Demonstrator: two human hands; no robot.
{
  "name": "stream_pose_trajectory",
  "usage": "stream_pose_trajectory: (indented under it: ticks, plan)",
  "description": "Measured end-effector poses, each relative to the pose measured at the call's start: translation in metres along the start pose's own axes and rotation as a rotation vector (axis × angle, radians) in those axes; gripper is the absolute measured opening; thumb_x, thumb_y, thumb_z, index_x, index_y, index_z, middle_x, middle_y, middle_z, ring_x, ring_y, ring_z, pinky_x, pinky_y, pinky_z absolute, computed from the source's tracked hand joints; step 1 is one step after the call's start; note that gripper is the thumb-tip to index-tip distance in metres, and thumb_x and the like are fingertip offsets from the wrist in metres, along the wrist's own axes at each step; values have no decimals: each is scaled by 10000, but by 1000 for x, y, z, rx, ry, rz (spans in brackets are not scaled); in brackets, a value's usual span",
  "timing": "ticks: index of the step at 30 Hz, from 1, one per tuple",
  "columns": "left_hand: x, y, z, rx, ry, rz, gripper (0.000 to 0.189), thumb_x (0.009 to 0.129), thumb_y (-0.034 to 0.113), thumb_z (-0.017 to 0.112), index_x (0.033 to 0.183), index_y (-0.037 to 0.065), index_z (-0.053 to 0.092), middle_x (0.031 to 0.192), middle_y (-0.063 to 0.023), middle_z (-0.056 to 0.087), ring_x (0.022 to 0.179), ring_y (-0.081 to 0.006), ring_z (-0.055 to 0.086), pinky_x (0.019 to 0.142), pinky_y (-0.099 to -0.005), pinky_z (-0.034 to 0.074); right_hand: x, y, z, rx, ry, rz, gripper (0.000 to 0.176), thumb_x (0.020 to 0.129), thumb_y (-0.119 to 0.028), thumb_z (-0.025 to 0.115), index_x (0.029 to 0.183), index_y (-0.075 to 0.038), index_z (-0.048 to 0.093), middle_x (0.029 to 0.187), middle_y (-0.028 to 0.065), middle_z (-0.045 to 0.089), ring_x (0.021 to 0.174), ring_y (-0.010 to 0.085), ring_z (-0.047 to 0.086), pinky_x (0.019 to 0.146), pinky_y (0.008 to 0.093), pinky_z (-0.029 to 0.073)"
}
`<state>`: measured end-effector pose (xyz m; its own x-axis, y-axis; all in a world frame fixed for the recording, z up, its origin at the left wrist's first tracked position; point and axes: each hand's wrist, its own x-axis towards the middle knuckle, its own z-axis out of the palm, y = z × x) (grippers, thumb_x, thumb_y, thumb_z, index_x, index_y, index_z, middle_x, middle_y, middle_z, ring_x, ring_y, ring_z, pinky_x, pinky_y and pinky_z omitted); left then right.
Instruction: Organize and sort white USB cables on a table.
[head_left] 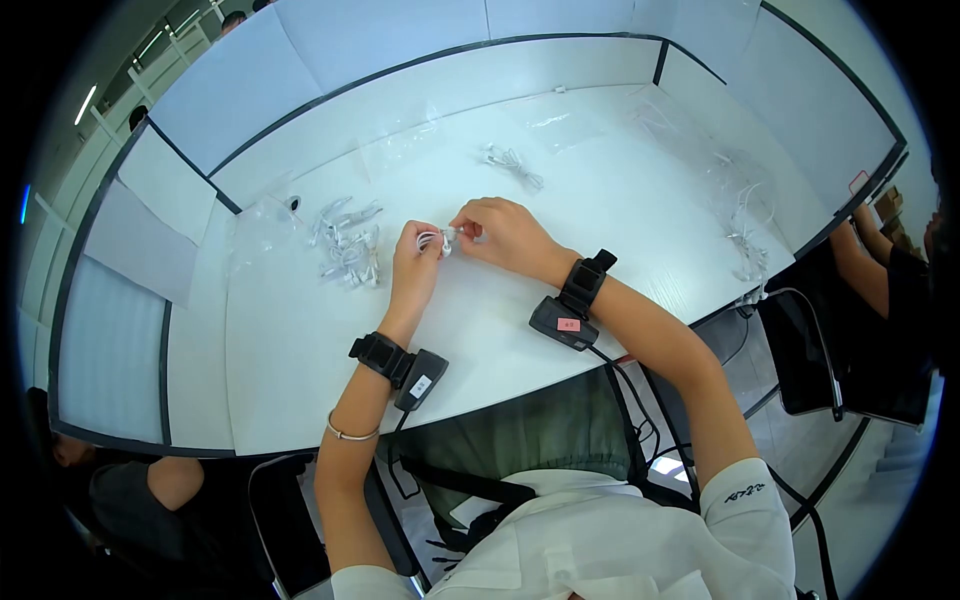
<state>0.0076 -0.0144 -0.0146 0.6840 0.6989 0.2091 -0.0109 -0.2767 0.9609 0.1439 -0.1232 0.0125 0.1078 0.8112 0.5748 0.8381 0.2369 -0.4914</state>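
My left hand (418, 252) is closed around a small coiled white cable (428, 240) above the middle of the white table (480, 350). Just to its right, my right hand (500, 232) pinches a part of the same cable between thumb and fingertips. The two hands nearly touch. A heap of white cables (350, 245) lies left of my left hand. Beyond my right hand is a smaller bundle of white cables (515, 165).
Clear plastic bags (262, 232) lie at the table's left and along its back. More white cables (745, 245) lie near the right edge. Low panels (470, 80) enclose the table. Other people sit at the far left and right.
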Motion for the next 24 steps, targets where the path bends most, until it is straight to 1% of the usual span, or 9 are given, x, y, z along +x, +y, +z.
stream_pose_trajectory:
  ticks: [3,9,15,24]
  plan:
    - [0,-1,-1,-1,-22,12,69,874,71,495,901,10,479,788,-58,551,695,-111,520,638,-243,430,0,-1,-2,4,-17,11,153,732,-93,602,867,-20,609,731,90,595,694,230,577,650,332,462]
    - [1,-1,-2,-19,-28,4,64,876,72,493,898,14,482,787,-54,550,691,-109,517,628,-238,429,-2,3,-2,69,-33,39,166,755,-89,619,905,-19,630,772,103,618,712,218,597,668,318,475]
    - [1,-1,-2,-26,-24,-25,61,873,79,497,893,23,482,784,-48,550,676,-98,512,607,-233,425,-2,3,1,111,-21,97,161,776,-97,623,909,-8,644,790,114,633,708,215,611,672,314,486]
    - [1,-1,0,-49,-9,-4,54,865,72,498,885,24,481,780,-46,542,679,-97,510,608,-229,424,-1,1,3,102,-9,114,173,773,-91,613,912,6,645,804,126,643,705,220,621,668,311,493]
